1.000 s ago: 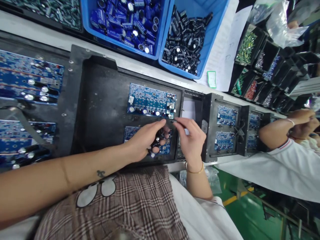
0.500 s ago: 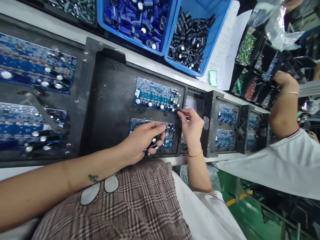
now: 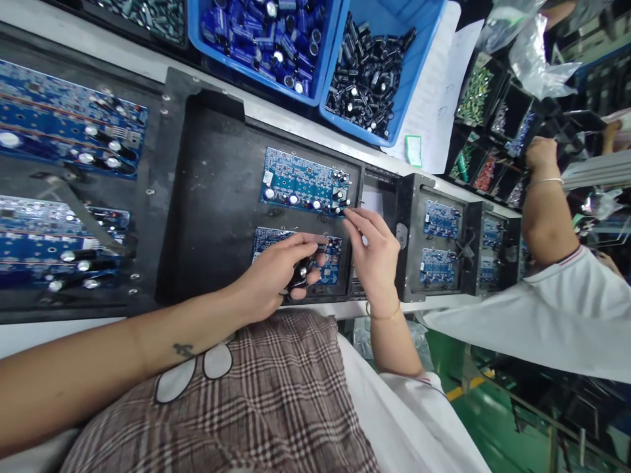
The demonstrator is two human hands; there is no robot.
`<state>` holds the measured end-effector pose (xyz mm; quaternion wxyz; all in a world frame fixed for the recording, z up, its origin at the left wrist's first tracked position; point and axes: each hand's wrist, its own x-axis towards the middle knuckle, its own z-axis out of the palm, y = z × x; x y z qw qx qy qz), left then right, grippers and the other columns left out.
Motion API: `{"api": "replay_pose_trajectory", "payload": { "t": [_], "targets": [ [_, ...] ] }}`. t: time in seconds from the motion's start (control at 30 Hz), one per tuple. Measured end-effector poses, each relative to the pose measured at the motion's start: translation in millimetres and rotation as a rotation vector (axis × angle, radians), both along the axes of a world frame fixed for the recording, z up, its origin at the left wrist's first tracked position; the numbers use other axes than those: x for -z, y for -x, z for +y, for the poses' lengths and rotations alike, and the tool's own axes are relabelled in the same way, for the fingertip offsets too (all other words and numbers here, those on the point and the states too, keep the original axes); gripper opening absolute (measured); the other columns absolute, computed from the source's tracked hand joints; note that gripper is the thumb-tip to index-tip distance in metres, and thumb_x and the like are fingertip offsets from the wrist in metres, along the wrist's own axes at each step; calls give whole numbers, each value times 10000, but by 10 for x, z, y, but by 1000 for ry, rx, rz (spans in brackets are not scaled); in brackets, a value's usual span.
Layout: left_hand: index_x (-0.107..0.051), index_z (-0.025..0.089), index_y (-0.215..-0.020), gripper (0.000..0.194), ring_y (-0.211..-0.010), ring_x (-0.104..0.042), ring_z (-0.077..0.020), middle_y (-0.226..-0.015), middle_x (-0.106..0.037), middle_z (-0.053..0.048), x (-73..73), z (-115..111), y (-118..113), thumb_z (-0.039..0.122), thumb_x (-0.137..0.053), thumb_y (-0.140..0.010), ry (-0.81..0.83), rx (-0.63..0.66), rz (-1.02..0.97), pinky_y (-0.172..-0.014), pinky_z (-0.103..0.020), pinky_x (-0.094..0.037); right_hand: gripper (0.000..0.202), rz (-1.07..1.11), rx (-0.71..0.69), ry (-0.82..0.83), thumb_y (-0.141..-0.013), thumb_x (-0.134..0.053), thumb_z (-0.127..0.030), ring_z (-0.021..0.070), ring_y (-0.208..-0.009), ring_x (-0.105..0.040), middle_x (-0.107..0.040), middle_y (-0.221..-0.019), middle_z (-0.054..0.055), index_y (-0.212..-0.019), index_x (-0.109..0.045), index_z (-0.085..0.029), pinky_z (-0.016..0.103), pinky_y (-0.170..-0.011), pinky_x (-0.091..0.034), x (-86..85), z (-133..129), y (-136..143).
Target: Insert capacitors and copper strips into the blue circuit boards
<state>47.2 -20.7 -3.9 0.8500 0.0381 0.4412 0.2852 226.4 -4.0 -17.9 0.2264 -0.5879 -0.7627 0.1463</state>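
"How's the left hand (image 3: 273, 272)?"
"Curled round black capacitors (image 3: 299, 274), on the near side of the far board (image 3: 302, 177)."
"And the right hand (image 3: 373, 256)?"
"At the far board's near right corner, thumb and fingertips nearly together — can't tell if they hold anything."
"Blue bins (image 3: 419, 52)?"
"Beyond the far board."

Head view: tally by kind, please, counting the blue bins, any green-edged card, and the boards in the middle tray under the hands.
Blue bins: 2
Green-edged card: 1
Boards in the middle tray: 2
Total: 5
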Motion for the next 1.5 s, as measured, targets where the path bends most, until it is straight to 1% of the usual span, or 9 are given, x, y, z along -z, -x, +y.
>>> {"api": "replay_pose_trajectory", "payload": {
  "t": [0.13, 0.23, 0.33, 0.47, 0.7, 0.93, 1.1, 1.2, 1.5],
  "targets": [
    [-632, 172, -951, 117, -453, -480, -80, -702, -544, -14, -52, -168, 10, 256, -568, -902, 120, 136, -137, -294, -112, -233, 276, 92, -186, 211, -958, -546, -199, 136, -954, -688, -725, -1031, 6, -1193, -659, -292, 295, -894, -575, -347, -379, 33],
    [-642, 121, -876, 158, -498, -526, -96, -726, -582, -44, -58, -312, 0, 244, -547, -903, 259, 324, -196, -314, -138, -346, 219, 56, -123, 207, -951, -543, -165, 144, -976, -684, -724, -1026, 25, -1086, -693, -251, 297, -916, -572, -260, -525, -56],
    [-646, 93, -811, 129, -632, -620, -145, -779, -631, -77, -33, -388, -6, 143, -535, -855, 252, 413, -224, -439, -206, -513, 217, 13, -123, 231, -961, -519, -168, 155, -1005, -674, -690, -1061, 47, -1052, -701, -245, 308, -921, -569, -40, -551, -151],
    [-659, 83, -891, 155, -722, -676, -185, -906, -693, -120, 19, -384, 8, 88, -521, -820, 197, 389, -294, -493, -239, -548, 246, -37, -141, 231, -981, -475, -175, 156, -1013, -663, -661, -1087, 54, -1057, -698, -247, 304, -915, -566, 118, -551, -176],
    [-639, 78, -944, 127, -665, -688, -164, -901, -728, -166, 112, -492, 48, 159, -567, -878, 144, 324, -254, -445, -175, -492, 338, -141, -221, 204, -960, -426, -98, 188, -1074, -636, -640, -1146, 82, -1147, -671, -239, 348, -947, -561, 143, -582, -218],
    [-632, 75, -939, 198, -446, -527, -82, -671, -666, -89, 111, -597, 41, 200, -479, -954, 173, 268, -69, -319, -127, -303, 350, -348, -304, 113, -954, -399, -82, 222, -1054, -619, -641, -1131, 117, -1169, -655, -183, 366, -909, -566, 102, -584, -143],
    [-582, 92, -769, 286, -412, -463, -58, -633, -641, -79, 168, -642, 33, 294, -517, -961, 118, 268, -40, -306, -121, -278, 357, -462, -393, 75, -961, -362, -73, 236, -1021, -610, -645, -1133, 145, -1171, -645, -130, 383, -881, -566, 44, -549, -125],
    [-593, 96, -801, 283, -422, -472, -59, -627, -624, -63, 186, -650, 25, 322, -530, -960, 120, 290, -32, -304, -112, -273, 323, -415, -458, 110, -969, -394, -95, 222, -1028, -612, -647, -1138, 123, -1162, -647, -152, 371, -901, -560, 40, -467, -183],
    [-555, 127, -804, 159, -455, -489, -56, -651, -548, -4, 144, -634, -7, 232, -610, -910, 151, 205, -45, -319, -108, -299, 246, -399, -423, 88, -978, -462, -160, 223, -1000, -640, -669, -1100, 119, -1132, -654, -141, 357, -886, -566, 42, -441, -167]
  ]
}}
